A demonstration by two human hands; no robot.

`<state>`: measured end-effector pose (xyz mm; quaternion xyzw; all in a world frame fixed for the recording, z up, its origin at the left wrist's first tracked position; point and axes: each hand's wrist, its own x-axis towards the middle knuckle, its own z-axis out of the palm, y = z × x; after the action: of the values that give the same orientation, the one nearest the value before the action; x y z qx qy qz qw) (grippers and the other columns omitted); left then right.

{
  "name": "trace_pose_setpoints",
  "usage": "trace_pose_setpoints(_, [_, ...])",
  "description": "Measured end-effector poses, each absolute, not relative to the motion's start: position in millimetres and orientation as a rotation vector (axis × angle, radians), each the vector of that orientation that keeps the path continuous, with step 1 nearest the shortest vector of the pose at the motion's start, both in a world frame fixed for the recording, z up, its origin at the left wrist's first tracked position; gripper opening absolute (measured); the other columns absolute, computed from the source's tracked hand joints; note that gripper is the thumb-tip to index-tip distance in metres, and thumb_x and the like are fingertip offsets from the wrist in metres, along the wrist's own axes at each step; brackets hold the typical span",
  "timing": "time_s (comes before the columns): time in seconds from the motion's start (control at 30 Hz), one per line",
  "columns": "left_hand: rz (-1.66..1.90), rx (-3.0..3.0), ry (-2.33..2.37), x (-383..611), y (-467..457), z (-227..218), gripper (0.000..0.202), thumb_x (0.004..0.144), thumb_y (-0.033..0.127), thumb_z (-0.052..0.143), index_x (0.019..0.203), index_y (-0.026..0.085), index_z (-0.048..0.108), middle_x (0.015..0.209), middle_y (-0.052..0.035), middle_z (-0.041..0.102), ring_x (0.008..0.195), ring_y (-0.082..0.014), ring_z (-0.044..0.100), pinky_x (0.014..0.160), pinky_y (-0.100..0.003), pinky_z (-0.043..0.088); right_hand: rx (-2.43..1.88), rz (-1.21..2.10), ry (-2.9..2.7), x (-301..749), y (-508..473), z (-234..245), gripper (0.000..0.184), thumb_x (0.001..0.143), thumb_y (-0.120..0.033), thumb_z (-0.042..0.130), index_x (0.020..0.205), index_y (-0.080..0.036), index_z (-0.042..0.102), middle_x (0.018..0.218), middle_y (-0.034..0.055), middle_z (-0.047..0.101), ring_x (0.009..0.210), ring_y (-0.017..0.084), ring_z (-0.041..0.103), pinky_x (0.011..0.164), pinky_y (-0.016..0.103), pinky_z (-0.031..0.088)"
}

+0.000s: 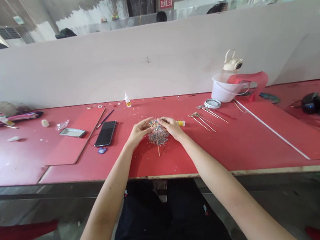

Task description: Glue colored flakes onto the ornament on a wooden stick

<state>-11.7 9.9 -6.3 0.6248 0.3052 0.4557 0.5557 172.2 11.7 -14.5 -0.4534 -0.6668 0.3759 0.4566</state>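
Left hand point(139, 132) and right hand point(171, 126) meet over a bead pile point(159, 137) at the middle of the desk point(240, 140). Both sets of fingertips are pinched on the top of a stick point(158, 147). It runs straight toward the near edge.

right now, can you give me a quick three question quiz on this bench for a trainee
1. True or false: the left hand and right hand meet at the top end of the thin wooden stick, over the pile of tiny multicoloured bits.
2. What lies on the red tabletop to the left of the left hand? A) black smartphone B) white bucket C) dark glue gun
3. Fill in: the row of decorated thin sticks lies to the ___ of the right hand.
Key: 1 true; 2 A; 3 right.
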Motion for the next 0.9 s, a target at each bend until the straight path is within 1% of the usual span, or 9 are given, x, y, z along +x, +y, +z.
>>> trace_pose_setpoints(0.07, [1.121, 1.489, 0.738, -11, 10, -6, 0.053, 0.070, 0.026, 0.071, 0.121, 0.017, 0.058, 0.069, 0.0005, 0.059, 0.064, -0.0113, 0.055, 0.064, -0.026, 0.047, -1.103, 0.957, -1.645, 172, 11, -13, 0.047, 0.081, -0.068, 0.041, 0.079, -0.022, 0.054, 0.052, -0.0062, 0.032, 0.044, 0.009, 0.028, 0.045, 0.025, 0.025])
trace_pose_setpoints(0.13, [1.185, 1.494, 0.763, -10, 12, -6, 0.052, 0.070, 0.028, 0.072, 0.119, 0.017, 0.057, 0.068, 0.0009, 0.059, 0.063, -0.0116, 0.056, 0.064, -0.026, 0.047, -1.089, 0.984, -1.648, 172, 9, -12, 0.045, 0.080, -0.066, 0.044, 0.082, -0.022, 0.055, 0.052, -0.0067, 0.032, 0.044, 0.009, 0.028, 0.045, 0.024, 0.025])
trace_pose_setpoints(0.3, [1.322, 1.497, 0.830, -12, 18, -9, 0.047, 0.072, 0.031, 0.071, 0.112, 0.020, 0.050, 0.081, -0.0015, 0.061, 0.066, -0.0113, 0.057, 0.062, -0.025, 0.047, -1.057, 1.006, -1.701, 171, 5, -7, 0.039, 0.074, -0.059, 0.058, 0.082, -0.020, 0.060, 0.058, -0.0051, 0.043, 0.050, 0.009, 0.036, 0.049, 0.023, 0.030])
trace_pose_setpoints(0.43, [1.330, 1.499, 0.854, -13, 19, -12, 0.048, 0.070, 0.030, 0.072, 0.109, 0.021, 0.046, 0.085, -0.0012, 0.059, 0.069, -0.0114, 0.057, 0.062, -0.024, 0.047, -1.054, 0.973, -1.734, 173, 6, -6, 0.034, 0.075, -0.054, 0.059, 0.078, -0.020, 0.061, 0.064, -0.0034, 0.050, 0.056, 0.009, 0.041, 0.054, 0.023, 0.032])
trace_pose_setpoints(0.5, [1.304, 1.505, 0.861, -13, 20, -12, 0.052, 0.067, 0.027, 0.074, 0.111, 0.021, 0.047, 0.086, -0.0010, 0.058, 0.069, -0.0111, 0.057, 0.061, -0.024, 0.047, -1.059, 0.950, -1.756, 176, 7, -6, 0.033, 0.075, -0.052, 0.059, 0.075, -0.019, 0.060, 0.066, -0.0027, 0.052, 0.057, 0.010, 0.042, 0.055, 0.024, 0.033])
trace_pose_setpoints(0.6, [1.247, 1.523, 0.858, -14, 19, -12, 0.063, 0.066, 0.024, 0.074, 0.122, 0.023, 0.047, 0.088, -0.0017, 0.059, 0.072, -0.0121, 0.057, 0.064, -0.024, 0.047, -1.076, 0.899, -1.789, 180, 8, -6, 0.034, 0.076, -0.052, 0.058, 0.070, -0.018, 0.059, 0.063, -0.0029, 0.051, 0.057, 0.010, 0.041, 0.056, 0.024, 0.032])
trace_pose_setpoints(0.67, [1.210, 1.533, 0.850, -13, 18, -11, 0.064, 0.066, 0.024, 0.074, 0.125, 0.023, 0.049, 0.090, -0.0027, 0.061, 0.076, -0.0135, 0.058, 0.066, -0.025, 0.047, -1.096, 0.850, -1.802, 182, 9, -7, 0.034, 0.076, -0.052, 0.057, 0.070, -0.018, 0.059, 0.063, -0.0025, 0.053, 0.057, 0.010, 0.042, 0.056, 0.024, 0.032])
trace_pose_setpoints(0.8, [1.166, 1.529, 0.843, -13, 17, -8, 0.053, 0.072, 0.031, 0.070, 0.121, 0.021, 0.054, 0.100, -0.0066, 0.063, 0.080, -0.0155, 0.060, 0.066, -0.025, 0.048, -1.144, 0.736, -1.831, 184, 10, -9, 0.034, 0.077, -0.052, 0.057, 0.071, -0.019, 0.062, 0.065, -0.0011, 0.058, 0.058, 0.011, 0.046, 0.058, 0.025, 0.033])
trace_pose_setpoints(0.9, [1.165, 1.507, 0.839, -14, 18, -8, 0.043, 0.077, 0.036, 0.064, 0.116, 0.019, 0.056, 0.098, -0.0070, 0.065, 0.081, -0.0155, 0.060, 0.067, -0.025, 0.048, -1.172, 0.648, -1.868, 183, 10, -11, 0.034, 0.078, -0.052, 0.056, 0.074, -0.019, 0.064, 0.068, 0.0006, 0.062, 0.060, 0.013, 0.050, 0.059, 0.026, 0.034])
